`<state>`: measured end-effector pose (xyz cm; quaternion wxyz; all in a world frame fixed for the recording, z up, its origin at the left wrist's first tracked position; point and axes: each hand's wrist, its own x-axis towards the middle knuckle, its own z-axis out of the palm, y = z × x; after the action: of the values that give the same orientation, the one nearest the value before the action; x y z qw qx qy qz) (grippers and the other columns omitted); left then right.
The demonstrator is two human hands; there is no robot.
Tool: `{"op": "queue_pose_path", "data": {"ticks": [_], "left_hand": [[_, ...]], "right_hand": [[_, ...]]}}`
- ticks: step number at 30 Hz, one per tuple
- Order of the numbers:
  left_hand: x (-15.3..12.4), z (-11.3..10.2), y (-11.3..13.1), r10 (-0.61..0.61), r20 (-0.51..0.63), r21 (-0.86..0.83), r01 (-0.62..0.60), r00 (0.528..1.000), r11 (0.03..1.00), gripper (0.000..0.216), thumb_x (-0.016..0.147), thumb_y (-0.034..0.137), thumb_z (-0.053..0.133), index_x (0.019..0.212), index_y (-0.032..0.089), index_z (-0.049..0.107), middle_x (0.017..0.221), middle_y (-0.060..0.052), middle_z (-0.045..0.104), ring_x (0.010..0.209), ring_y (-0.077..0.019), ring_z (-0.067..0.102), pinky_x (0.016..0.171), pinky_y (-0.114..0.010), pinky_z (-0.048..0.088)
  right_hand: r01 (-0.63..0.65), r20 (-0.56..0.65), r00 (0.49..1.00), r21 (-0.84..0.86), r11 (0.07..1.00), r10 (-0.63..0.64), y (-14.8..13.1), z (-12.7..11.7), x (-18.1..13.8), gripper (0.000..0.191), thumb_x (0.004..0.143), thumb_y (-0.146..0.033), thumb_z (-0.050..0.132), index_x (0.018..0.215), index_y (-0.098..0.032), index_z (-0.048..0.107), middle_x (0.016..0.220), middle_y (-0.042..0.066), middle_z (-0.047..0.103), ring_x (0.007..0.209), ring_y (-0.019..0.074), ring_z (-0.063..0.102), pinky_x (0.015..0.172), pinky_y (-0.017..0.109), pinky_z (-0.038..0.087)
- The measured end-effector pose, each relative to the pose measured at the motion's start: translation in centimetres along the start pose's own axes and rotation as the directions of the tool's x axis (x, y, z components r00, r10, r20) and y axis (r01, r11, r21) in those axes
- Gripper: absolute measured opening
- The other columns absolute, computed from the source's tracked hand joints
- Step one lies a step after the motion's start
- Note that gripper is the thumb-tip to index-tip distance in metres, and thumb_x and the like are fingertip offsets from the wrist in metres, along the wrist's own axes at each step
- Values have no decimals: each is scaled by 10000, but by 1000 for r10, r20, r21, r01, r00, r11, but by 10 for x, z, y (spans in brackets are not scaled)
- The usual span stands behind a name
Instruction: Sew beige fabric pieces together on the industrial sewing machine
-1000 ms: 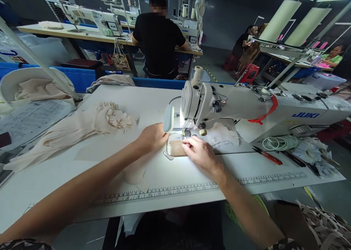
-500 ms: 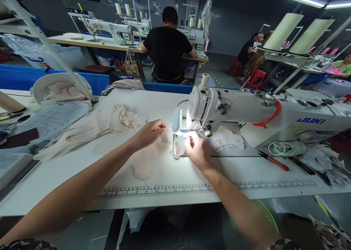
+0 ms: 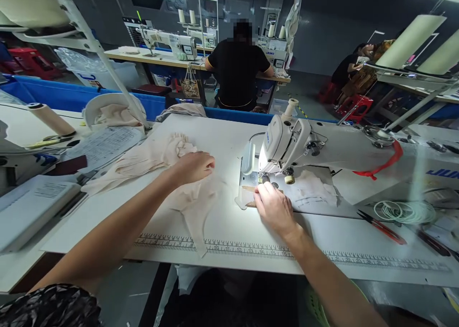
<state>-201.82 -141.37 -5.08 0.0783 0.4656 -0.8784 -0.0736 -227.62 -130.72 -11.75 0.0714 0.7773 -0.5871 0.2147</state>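
My left hand [image 3: 195, 167] is over the left part of the sewing table, its fingers closed on a thin beige fabric piece [image 3: 195, 212] that trails down toward the printed ruler. Behind it lies a stack of beige fabric pieces [image 3: 143, 162] with a gathered end. My right hand [image 3: 274, 205] is at the needle area of the white sewing machine [image 3: 283, 143], fingers pinched together just in front of the presser foot [image 3: 264, 178]. Whatever is between those fingertips is hidden. More pale fabric [image 3: 315, 188] lies under the machine arm.
Red-handled snips [image 3: 383, 227] and a coil of pale cord [image 3: 405, 212] lie at right. A ruler strip [image 3: 244, 248] runs along the front edge. Papers [image 3: 107, 147], a thread cone [image 3: 52, 119] and a white box [image 3: 36, 212] stand at left. A person [image 3: 238, 71] sits ahead.
My left hand has drawn away from the machine, carrying the beige fabric left. My right hand stays by the presser foot. The view has swung left.
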Motion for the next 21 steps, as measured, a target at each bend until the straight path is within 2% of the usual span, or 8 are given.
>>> {"op": "queue_pose_path", "data": {"ticks": [2, 3, 6, 10, 13, 15, 19, 21], "left_hand": [[-25, -6, 5, 145, -107, 41, -142, 984, 989, 175, 850, 241, 568, 951, 178, 697, 967, -78, 721, 907, -228, 651, 722, -295, 501], [-41, -8, 9, 242, -111, 10, -242, 964, 970, 176, 880, 255, 579, 990, 181, 695, 979, -76, 718, 911, -214, 653, 746, -296, 522], [-98, 0, 19, 471, 7, -126, -467, 882, 875, 191, 949, 258, 567, 1075, 249, 711, 1092, -47, 721, 955, -168, 668, 798, -267, 568], [-154, 37, 18, 518, -106, 21, -519, 848, 854, 473, 938, 212, 569, 1409, 241, 537, 1360, -66, 628, 1258, -236, 577, 1034, -387, 540], [-170, 57, 9, 533, -102, 47, -531, 840, 846, 611, 918, 236, 594, 1501, 219, 414, 1456, -75, 539, 1355, -259, 493, 1106, -433, 487], [-174, 64, 6, 541, -113, 47, -539, 834, 841, 620, 908, 236, 607, 1498, 212, 417, 1460, -77, 533, 1368, -262, 480, 1125, -443, 466], [-180, 72, 7, 556, -241, -63, -585, 795, 809, 519, 903, 38, 515, 1364, 274, 553, 1322, -19, 658, 1290, -192, 559, 1121, -394, 473], [-180, 70, 9, 478, -262, -185, -530, 838, 827, 471, 913, 24, 444, 1256, 297, 614, 1245, 1, 703, 1225, -182, 607, 1077, -386, 509]], "right_hand": [[38, 19, 999, -21, 999, -37, 1, -4, -1, 187, 960, -196, 447, 860, -205, 605, 860, 94, 640, 724, 224, 601, 581, 339, 430], [50, 30, 998, -9, 999, -49, 3, -7, -2, 186, 963, -188, 443, 898, -200, 617, 878, 98, 640, 744, 229, 606, 596, 343, 447], [48, 24, 999, 27, 998, -49, 12, -20, -8, 224, 960, -152, 431, 1042, -194, 636, 931, 86, 658, 806, 230, 624, 650, 343, 487], [30, -80, 996, 53, 998, -26, 22, -35, -25, 258, 965, -146, 425, 1079, -201, 650, 971, 72, 684, 883, 231, 642, 751, 353, 510], [74, -40, 997, 118, 990, -70, 20, -38, -38, 255, 981, -166, 438, 1097, -190, 663, 959, 69, 669, 885, 209, 624, 786, 336, 498], [125, 3, 992, 113, 986, -126, 17, -36, -42, 262, 988, -192, 449, 1134, -184, 666, 933, 65, 642, 857, 204, 591, 764, 336, 479], [173, 55, 983, 3, 985, -173, 14, -30, -41, 287, 995, -254, 455, 1172, -184, 671, 900, 61, 590, 795, 201, 521, 702, 338, 418], [182, 77, 981, -30, 983, -179, 13, -29, -39, 288, 997, -265, 453, 1169, -188, 672, 896, 57, 577, 769, 191, 494, 686, 329, 390]]}}
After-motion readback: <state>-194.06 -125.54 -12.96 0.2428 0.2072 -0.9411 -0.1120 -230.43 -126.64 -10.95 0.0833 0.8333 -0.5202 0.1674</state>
